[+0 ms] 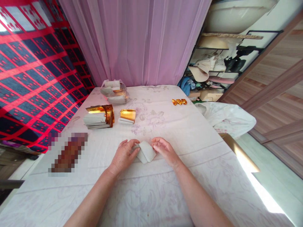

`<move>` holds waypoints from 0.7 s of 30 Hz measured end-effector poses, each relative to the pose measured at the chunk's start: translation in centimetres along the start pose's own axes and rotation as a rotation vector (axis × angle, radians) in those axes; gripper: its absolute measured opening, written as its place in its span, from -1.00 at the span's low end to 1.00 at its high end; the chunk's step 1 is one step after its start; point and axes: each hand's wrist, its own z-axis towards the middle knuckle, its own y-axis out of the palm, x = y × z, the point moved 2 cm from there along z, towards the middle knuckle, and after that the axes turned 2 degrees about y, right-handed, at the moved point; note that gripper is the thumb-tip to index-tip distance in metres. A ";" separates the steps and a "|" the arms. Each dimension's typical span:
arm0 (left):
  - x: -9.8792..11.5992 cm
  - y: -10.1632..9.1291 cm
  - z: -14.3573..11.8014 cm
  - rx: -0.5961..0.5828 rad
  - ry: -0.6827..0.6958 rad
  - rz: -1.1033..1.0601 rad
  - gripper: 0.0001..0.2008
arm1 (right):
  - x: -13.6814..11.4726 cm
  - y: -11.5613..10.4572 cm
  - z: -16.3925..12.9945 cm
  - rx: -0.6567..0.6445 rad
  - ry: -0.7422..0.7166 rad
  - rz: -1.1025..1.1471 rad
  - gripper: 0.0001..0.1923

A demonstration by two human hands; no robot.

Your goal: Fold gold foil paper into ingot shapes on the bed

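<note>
Between my hands is a folded piece of pale grey paper (146,152), with a crease running across its face. Its left corner is pinched by my left hand (126,153), thumb over the near side. My right hand (165,149) has its curled fingers at the paper's right edge. Farther off on the left lies a stack of grey-backed gold foil paper (96,119). A smaller gold foil sheet pile (127,116) rests to the right of that stack. Several folded gold pieces (179,101) sit in a short row at the far right.
A clear plastic bag (115,91) of more paper stands at the table's back left. The flowered tablecloth (151,195) covers the table. A blurred-out patch (68,153) lies at left. Beyond the right edge are a white bag (233,118) and a loaded shelf (213,60).
</note>
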 end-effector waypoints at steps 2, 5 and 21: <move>0.4 -0.6 0.8 -0.098 0.044 0.072 -0.83 | 0.1 0.1 0.1 -0.027 0.008 0.041 -0.64; 1.3 -1.4 2.3 -0.255 0.103 0.221 -0.79 | 0.2 0.2 0.2 -0.043 0.004 0.054 -0.59; 3.0 2.0 7.5 -0.372 0.408 0.398 -0.83 | 0.2 -1.3 0.0 0.161 -0.064 -0.781 -0.95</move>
